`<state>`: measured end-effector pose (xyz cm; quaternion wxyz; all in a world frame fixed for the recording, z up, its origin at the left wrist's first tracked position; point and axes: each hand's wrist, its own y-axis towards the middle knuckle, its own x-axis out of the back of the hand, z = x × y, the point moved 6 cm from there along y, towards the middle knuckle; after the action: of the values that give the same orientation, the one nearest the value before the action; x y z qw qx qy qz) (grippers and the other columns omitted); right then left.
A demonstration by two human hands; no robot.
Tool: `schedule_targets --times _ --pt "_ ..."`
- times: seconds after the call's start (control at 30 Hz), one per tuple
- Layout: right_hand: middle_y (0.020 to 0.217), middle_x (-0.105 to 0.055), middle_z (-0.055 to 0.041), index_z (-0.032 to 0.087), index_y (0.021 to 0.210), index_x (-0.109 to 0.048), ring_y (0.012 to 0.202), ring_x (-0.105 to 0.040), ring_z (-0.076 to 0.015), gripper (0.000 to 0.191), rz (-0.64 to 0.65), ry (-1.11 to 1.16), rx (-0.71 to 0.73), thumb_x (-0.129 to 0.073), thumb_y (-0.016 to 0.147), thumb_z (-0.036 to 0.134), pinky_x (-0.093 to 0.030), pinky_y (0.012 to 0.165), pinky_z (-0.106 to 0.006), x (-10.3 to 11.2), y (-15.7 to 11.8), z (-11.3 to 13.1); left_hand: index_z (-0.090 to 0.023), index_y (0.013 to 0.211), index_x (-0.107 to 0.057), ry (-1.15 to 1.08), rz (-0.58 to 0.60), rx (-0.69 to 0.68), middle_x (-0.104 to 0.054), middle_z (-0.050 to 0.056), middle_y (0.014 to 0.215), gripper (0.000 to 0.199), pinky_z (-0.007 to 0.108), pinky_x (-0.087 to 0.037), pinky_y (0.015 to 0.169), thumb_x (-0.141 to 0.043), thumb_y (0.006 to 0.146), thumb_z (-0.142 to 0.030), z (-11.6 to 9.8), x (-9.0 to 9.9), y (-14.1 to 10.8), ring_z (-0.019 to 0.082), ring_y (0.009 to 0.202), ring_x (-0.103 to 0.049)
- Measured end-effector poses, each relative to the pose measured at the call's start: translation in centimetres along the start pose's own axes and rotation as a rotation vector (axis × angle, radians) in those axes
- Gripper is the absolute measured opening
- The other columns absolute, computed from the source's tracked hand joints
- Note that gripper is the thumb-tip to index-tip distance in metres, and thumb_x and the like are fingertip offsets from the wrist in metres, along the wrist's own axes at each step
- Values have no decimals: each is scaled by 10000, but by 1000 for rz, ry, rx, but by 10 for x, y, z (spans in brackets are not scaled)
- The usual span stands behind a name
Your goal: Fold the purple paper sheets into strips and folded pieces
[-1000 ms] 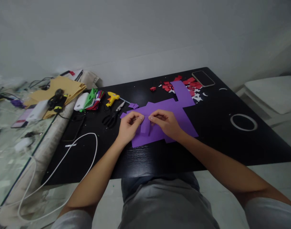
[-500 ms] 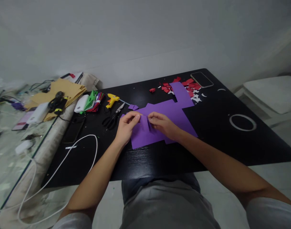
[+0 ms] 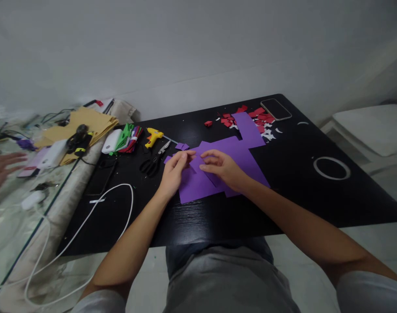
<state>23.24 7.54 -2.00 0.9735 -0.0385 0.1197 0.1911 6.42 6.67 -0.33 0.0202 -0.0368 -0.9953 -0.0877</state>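
Over the large purple paper sheets (image 3: 198, 191) is a small folded purple paper piece (image 3: 201, 167), hard to separate from the same-coloured sheet behind it. My left hand (image 3: 175, 174) has thumb and fingers bent together at the piece's upper left. On its right side, my right hand (image 3: 226, 170) keeps its thumb and curled fingers around the piece's edge; the exact contact is hidden. A narrow gap lies between the two hands. Small purple scraps (image 3: 182, 147) rest just behind my left hand.
Black scissors (image 3: 151, 165) and a yellow glue gun (image 3: 153, 137) lie left of the sheets. Red scraps (image 3: 265, 117), a phone (image 3: 276, 108) and a tape ring (image 3: 332, 168) are on the right. A white cable (image 3: 132, 200) loops at left. Another person's hand (image 3: 3, 167) reaches in at far left.
The small purple piece has tilted and its lower end has swung right. My right hand's fingers have risen slightly and loosened. Another person's hand has come in at far left.
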Motion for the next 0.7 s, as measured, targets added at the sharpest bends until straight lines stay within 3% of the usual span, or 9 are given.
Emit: schedule_targets --times 0.23,0.4,0.6,0.7 --pt "914 -673 21 284 1192 -697 826 -661 -154 492 -44 -26 102 -863 728 295 -559 844 -340 5 -1 6 -212 1037 -761 315 -156 -237 -751 53 968 254 319 -530 828 -680 967 -442 -19 4 -8 180 863 -679" --pt "966 -698 1 264 1131 -709 829 -665 -152 418 -42 -33 122 -856 742 304 -564 807 -328 6 0 5 -204 1081 -742 386 -103 -301 -719 17 831 218 305 -535 767 -624 1008 -373 -21 -3 -13 155 736 -665" --pt "861 -681 20 246 1074 -705 716 -616 -121 311 -77 -48 116 -820 796 326 -538 690 -281 7 0 4 -204 1130 -739 424 -70 -339 -764 50 936 216 321 -566 817 -603 1023 -333 -21 -5 -14 177 829 -713" --pt "825 -670 24 240 1042 -693 728 -636 -133 290 -89 -68 128 -817 801 343 -561 709 -295 7 1 2 -198 1116 -740 438 -78 -341 -764 46 940 209 318 -569 814 -601 1023 -323 -21 -4 -14 173 829 -713"
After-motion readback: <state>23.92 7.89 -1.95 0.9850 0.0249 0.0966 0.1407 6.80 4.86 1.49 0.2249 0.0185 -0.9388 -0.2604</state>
